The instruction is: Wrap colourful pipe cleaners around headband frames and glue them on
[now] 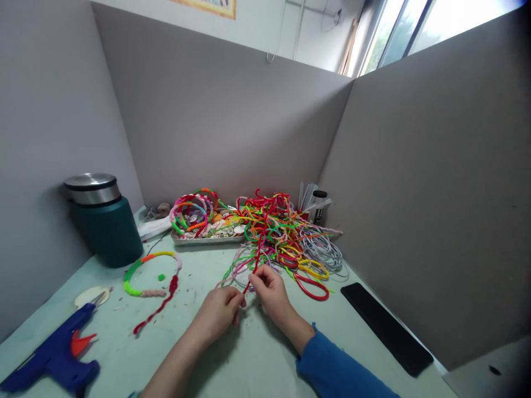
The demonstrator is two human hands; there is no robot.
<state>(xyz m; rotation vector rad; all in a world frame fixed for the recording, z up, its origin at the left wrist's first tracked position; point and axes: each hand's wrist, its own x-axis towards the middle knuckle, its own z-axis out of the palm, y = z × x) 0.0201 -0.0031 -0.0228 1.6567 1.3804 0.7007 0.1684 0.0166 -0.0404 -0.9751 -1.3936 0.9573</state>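
A thin red pipe cleaner (260, 250) runs from the tangled heap down toward me. My left hand (222, 310) pinches its near end, and my right hand (269, 290) grips it a little higher up, with its fingers closed. To the left lies a ring wrapped in coloured bands (133, 275), green, yellow, orange and pink. A loose dark-red fuzzy strand (160, 310) trails from the ring's right side. Inside the ring sits a small green piece (161, 277). Behind my hands rises the heap of coloured pipe cleaners and cords (274, 221).
At left are a blue glue gun (58, 351), a round white disc (92, 297) and a teal flask (110, 226). A tray (207, 241) bears more rings and small bits. Red-handled scissors (312, 288) and a black slab (385, 329) lie at right. Grey partitions (224, 110) enclose the table.
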